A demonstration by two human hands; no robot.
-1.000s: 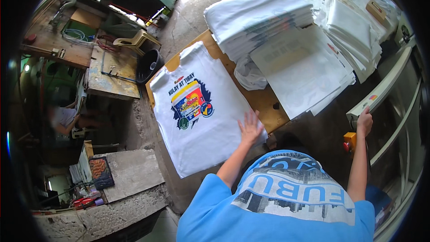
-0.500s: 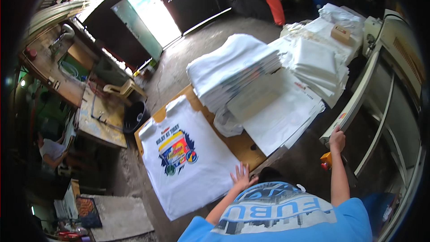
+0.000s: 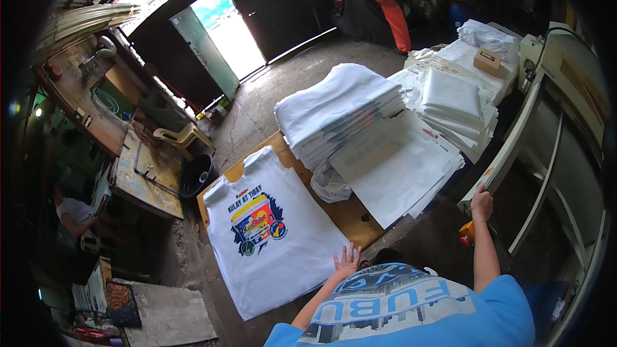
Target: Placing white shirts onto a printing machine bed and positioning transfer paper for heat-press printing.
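Note:
My left hand [image 3: 347, 259] lies flat with its fingers spread on the lower right edge of a white sleeveless-shaped shirt piece [image 3: 292, 266], which carries a colourful printed picture of a bucket. This piece rests over the left part of a wooden board table [image 3: 366, 223]. Over at the right, my right hand [image 3: 482, 204] is wrapped round the near end of the light-coloured metal rail [image 3: 508, 154] of a large machine. Just below that hand sits a yellow box with a red push button [image 3: 466, 234].
A thick stack of white shirts [image 3: 344, 106] and printed white sheets [image 3: 395, 167] share the table. Beyond are more folded white piles [image 3: 450, 99] and a small brown box [image 3: 487, 60]. A black bucket [image 3: 198, 172] and plastic chair [image 3: 183, 137] stand left; another person [image 3: 76, 215] sits far left.
The view has tilted a little, so the scene sits slightly lower and further right. Both hands keep their places on the shirt piece and the rail.

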